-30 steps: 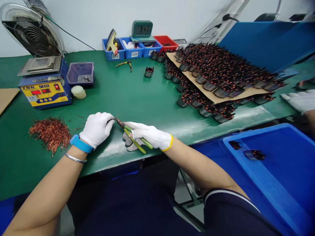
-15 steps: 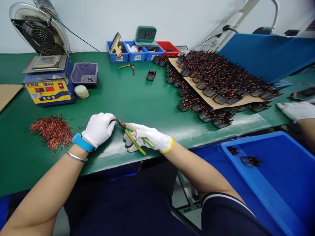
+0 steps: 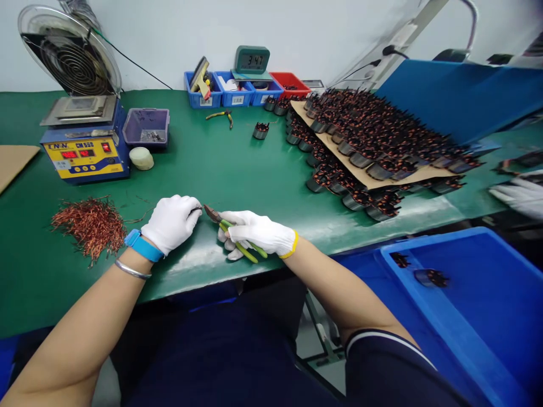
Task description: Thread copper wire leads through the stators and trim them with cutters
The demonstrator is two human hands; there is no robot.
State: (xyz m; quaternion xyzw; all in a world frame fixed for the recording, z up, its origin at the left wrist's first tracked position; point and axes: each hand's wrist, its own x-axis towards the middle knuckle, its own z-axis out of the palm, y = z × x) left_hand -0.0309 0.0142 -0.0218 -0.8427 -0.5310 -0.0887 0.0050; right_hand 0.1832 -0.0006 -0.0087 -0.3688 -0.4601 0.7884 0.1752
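Work status: A loose heap of short, reddish copper wire pieces (image 3: 91, 229) lies at the left of the frame on the green bench top (image 3: 190, 164). At upper right, dark-topped metal cylinders with copper windings (image 3: 365, 124) stand in two layers, separated by a brown cardboard sheet (image 3: 358, 173). One like cylinder (image 3: 261, 131) stands alone near upper centre. The view does not establish which cylinders are finished, so completed and remaining quantities cannot be told.

Hand pose: The white-gloved left hand (image 3: 172, 223) is at centre left, knuckles up, thumb and index fingertips pinched on a small dark item (image 3: 197, 209), too small to identify. The white-gloved right hand (image 3: 261, 232), at centre, is wrapped around a pair of green-handled metal pliers (image 3: 224, 225). The pliers point toward upper left; their tip is just beside the left fingertips, apart from them. The handles project below the right palm. Both forearms enter from the bottom.
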